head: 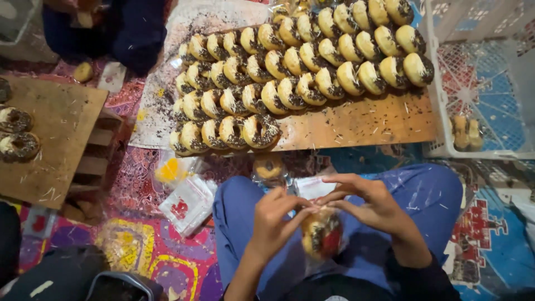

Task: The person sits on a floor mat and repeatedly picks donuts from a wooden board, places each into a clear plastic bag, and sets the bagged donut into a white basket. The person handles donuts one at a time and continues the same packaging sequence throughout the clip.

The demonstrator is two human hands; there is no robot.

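Note:
Both of my hands meet over my lap, pinching the top of a clear plastic bag with a chocolate-sprinkled doughnut inside. My left hand grips the bag's mouth from the left, and my right hand pinches it from the right. Another bagged doughnut lies on the floor just beyond my knees. A long wooden board ahead carries several rows of sprinkled doughnuts leaning on each other.
A white plastic crate holding two doughnuts stands at the right. A second wooden board with doughnuts lies at the left. Empty plastic bags lie on the patterned mat. Another person in dark clothes sits at top left.

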